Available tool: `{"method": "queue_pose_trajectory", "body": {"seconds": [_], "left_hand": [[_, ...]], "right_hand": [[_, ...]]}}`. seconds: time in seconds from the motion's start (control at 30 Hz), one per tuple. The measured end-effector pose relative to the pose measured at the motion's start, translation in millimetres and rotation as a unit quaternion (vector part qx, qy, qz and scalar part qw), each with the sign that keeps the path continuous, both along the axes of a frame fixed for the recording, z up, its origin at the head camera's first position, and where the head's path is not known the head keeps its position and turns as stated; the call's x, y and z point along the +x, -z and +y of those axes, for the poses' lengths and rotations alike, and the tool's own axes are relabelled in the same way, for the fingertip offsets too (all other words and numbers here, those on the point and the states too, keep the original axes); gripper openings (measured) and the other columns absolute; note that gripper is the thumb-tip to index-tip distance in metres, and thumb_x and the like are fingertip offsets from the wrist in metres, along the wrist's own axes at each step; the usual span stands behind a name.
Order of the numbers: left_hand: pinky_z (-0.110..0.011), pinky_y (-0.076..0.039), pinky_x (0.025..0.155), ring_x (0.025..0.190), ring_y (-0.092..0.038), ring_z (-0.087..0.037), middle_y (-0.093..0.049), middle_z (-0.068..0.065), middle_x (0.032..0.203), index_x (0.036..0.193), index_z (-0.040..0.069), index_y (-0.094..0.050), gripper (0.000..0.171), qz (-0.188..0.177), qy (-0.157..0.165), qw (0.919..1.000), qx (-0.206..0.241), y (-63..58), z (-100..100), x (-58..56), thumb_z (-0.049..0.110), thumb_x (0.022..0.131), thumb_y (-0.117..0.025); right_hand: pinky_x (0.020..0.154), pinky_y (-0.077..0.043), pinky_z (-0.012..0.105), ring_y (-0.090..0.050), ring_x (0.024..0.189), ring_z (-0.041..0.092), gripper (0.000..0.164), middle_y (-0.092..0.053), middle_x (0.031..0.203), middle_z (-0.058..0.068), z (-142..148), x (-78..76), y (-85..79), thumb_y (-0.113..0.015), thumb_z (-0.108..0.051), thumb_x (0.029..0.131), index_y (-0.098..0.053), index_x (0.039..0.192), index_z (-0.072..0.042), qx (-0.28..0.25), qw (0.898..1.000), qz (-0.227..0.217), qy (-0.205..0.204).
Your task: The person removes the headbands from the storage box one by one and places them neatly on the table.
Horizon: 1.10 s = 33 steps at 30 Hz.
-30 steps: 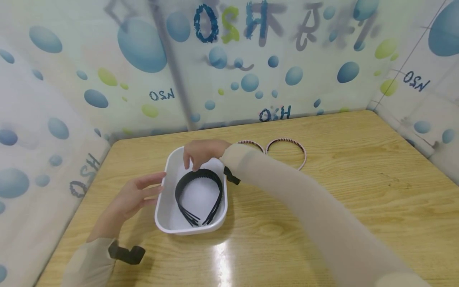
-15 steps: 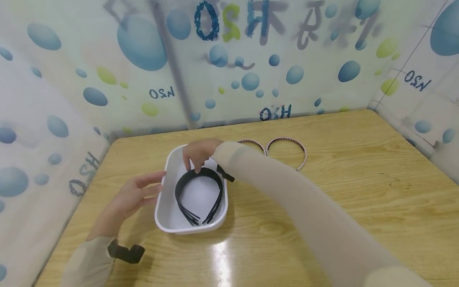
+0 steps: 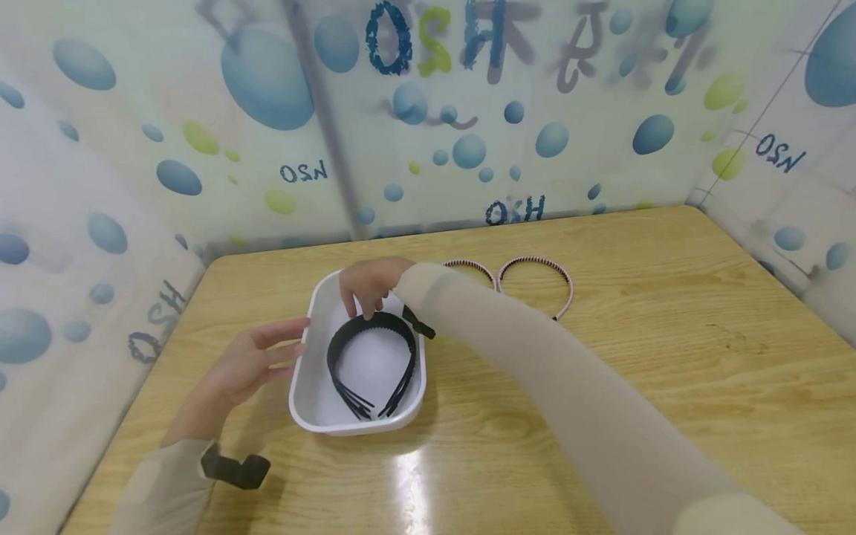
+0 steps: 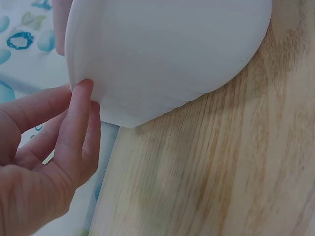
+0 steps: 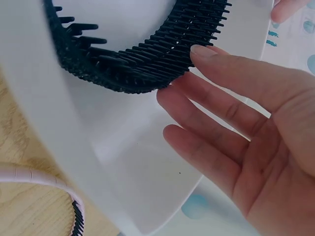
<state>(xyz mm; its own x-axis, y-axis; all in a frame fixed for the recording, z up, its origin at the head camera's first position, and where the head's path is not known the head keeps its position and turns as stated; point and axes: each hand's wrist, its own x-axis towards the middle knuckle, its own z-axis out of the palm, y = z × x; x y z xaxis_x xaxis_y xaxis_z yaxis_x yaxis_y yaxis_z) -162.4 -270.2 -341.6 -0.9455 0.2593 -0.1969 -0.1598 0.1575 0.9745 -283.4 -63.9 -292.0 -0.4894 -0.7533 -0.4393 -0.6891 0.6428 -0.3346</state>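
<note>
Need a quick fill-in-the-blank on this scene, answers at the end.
1. The left hand touches the ____-coloured tub.
2. The right hand pinches headbands coloured ____.
3. Pink headbands showing on the table number ____.

Missing words: white; black; two.

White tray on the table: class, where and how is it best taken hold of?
Grip the white tray, I'd say, by its rim midway along both long sides, a hand coming from each. It is longer than wide, and its raised walls offer a hold. The left hand touches its left side; the right hand pinches the black headband inside.
</note>
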Motion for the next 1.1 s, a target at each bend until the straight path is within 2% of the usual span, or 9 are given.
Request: {"method": "queue_pose_trajectory", "body": {"seconds": [0.4, 0.63, 0.77, 0.97, 1.1], "left_hand": [[-0.029, -0.053, 0.078, 0.096, -0.057, -0.006, -0.056, 0.009, 0.111, 0.131, 0.004, -0.050, 0.043, -0.002, -0.001, 1.0000, 0.005, -0.4, 0.5, 0.5, 0.007, 0.088, -0.060], [-0.029, -0.052, 0.078, 0.097, -0.057, -0.006, -0.056, 0.010, 0.111, 0.129, 0.007, -0.053, 0.041, -0.001, -0.001, 1.0000, 0.004, 0.3, -0.2, 0.6, 0.008, 0.089, -0.060], [-0.029, -0.052, 0.079, 0.096, -0.057, -0.006, -0.056, 0.010, 0.111, 0.130, 0.006, -0.051, 0.042, -0.003, -0.003, 1.0000, 0.001, 0.5, 0.2, 0.8, 0.008, 0.089, -0.060], [-0.029, -0.052, 0.078, 0.096, -0.057, -0.005, -0.056, 0.010, 0.111, 0.132, 0.004, -0.048, 0.045, -0.005, -0.005, 1.0000, -0.006, 0.2, 1.0, 1.2, 0.009, 0.089, -0.060], [-0.029, -0.052, 0.079, 0.097, -0.056, -0.005, -0.056, 0.011, 0.111, 0.132, 0.003, -0.047, 0.046, -0.004, -0.005, 0.9999, -0.010, -0.4, 1.1, 1.4, 0.009, 0.089, -0.060]], "right_hand": [[0.058, -0.047, 0.025, -0.061, 0.074, 0.017, 0.020, -0.062, 0.091, 0.000, 0.4, 1.4, -0.6, -0.067, -0.004, 0.083, -0.071, 0.099, -0.015, -0.001, 1.000, 0.001, -0.002], [0.052, -0.041, 0.021, -0.056, 0.068, 0.013, 0.022, -0.063, 0.088, 0.000, 1.2, 2.1, -4.7, -0.067, -0.003, 0.082, -0.071, 0.099, -0.015, -0.020, 1.000, 0.005, -0.006], [0.054, -0.045, 0.022, -0.055, 0.067, 0.012, 0.022, -0.063, 0.088, 0.000, 2.5, 2.4, -7.0, -0.066, -0.002, 0.082, -0.071, 0.099, -0.015, -0.030, 0.999, 0.010, -0.011], [0.066, -0.053, 0.028, -0.059, 0.075, 0.014, 0.024, -0.062, 0.093, 0.001, 5.9, 2.8, -10.7, -0.065, -0.001, 0.082, -0.070, 0.102, -0.014, -0.042, 0.999, -0.001, -0.004], [0.064, -0.054, 0.028, -0.058, 0.076, 0.014, 0.025, -0.062, 0.096, 0.001, 7.6, 3.0, -14.0, -0.065, -0.001, 0.082, -0.070, 0.103, -0.013, -0.052, 0.999, 0.002, -0.004]]}}
